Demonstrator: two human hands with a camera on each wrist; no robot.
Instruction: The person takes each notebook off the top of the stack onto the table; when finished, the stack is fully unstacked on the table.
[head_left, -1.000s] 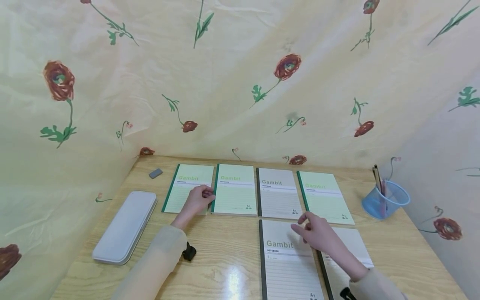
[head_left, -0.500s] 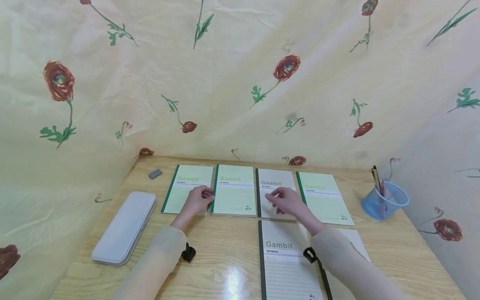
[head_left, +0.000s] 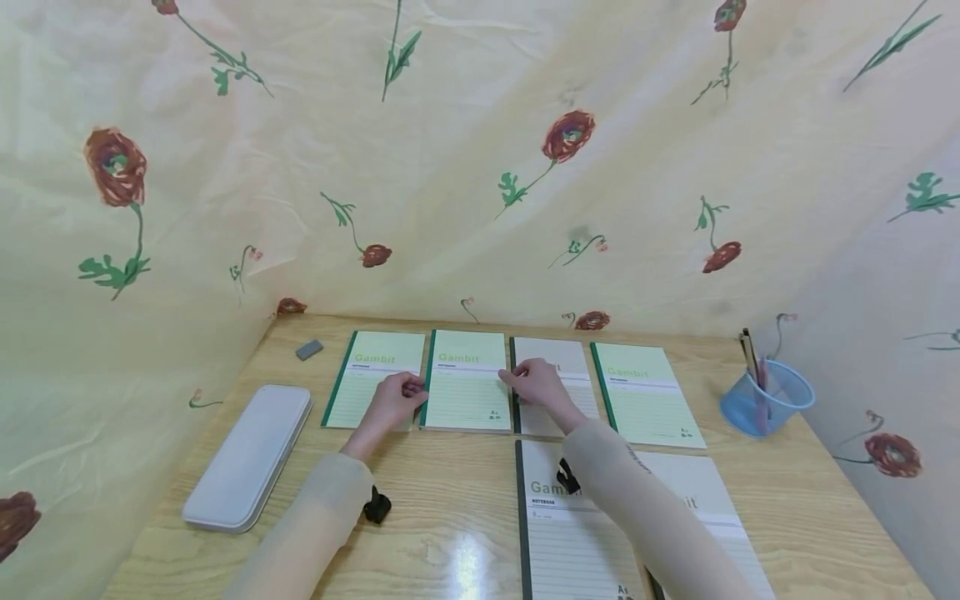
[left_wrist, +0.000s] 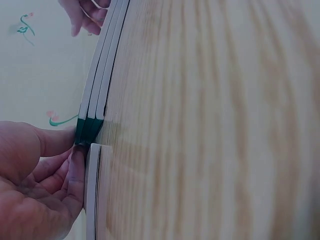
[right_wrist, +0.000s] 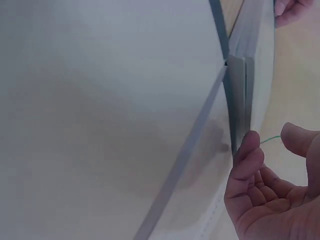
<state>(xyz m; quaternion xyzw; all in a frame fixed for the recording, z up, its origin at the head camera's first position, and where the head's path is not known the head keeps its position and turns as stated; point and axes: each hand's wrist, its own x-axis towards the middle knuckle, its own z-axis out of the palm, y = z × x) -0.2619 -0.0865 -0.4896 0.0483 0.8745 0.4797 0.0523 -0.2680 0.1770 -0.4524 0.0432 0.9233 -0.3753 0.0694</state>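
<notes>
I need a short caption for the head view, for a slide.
Both hands, left hand and right hand, meet the second green notebook in a row of four on a wooden table.

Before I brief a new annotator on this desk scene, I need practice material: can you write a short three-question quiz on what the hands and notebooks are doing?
1. True or false: the left hand touches the spine edge of the second green notebook.
2. How many notebooks lie in the back row?
3. The right hand is at: A) the blue pen cup; B) the right edge of the second green notebook, over the grey notebook; C) the pencil case.

Key: 1 true; 2 four; 3 B.
</notes>
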